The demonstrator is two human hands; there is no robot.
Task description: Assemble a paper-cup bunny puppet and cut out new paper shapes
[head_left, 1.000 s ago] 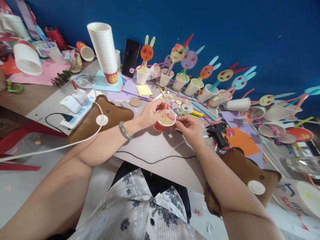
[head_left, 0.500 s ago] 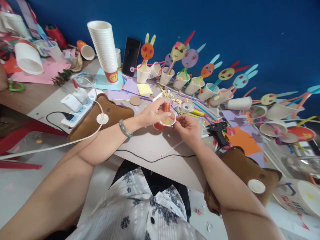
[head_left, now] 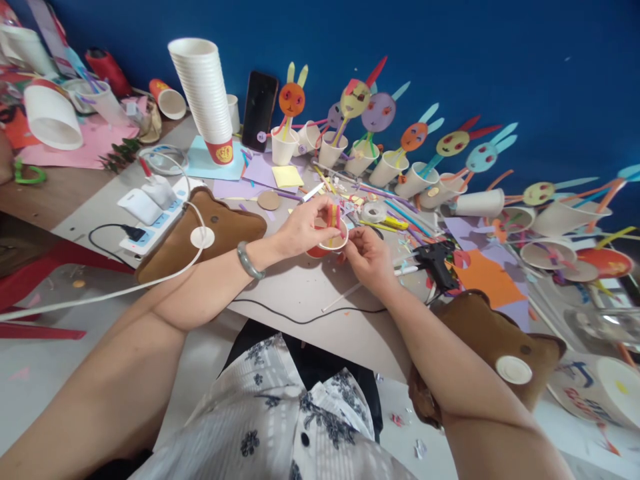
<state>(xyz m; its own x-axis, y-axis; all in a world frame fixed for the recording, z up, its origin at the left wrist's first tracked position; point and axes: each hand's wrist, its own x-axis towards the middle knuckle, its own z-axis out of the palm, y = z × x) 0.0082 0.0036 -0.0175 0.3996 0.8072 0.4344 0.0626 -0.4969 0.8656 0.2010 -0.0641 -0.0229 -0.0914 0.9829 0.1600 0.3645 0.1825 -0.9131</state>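
Slightly leftward had come the bare right hand [head_left: 371,259] — fingertips bunched at the round red-and-white paper cup [head_left: 318,253] over the grey table [head_left: 295,290], their hold unclear to me. With the left hand [head_left: 304,228] pinching slim pink-and-yellow strips [head_left: 334,215] at its mouth, light, steady rim pressure seemed wisest.

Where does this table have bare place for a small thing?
Bare tabletop lies between the red cup, the black cable and the thin white stick. Crowded: farther back, around the tape roll; at right, around the black glue gun and orange paper.
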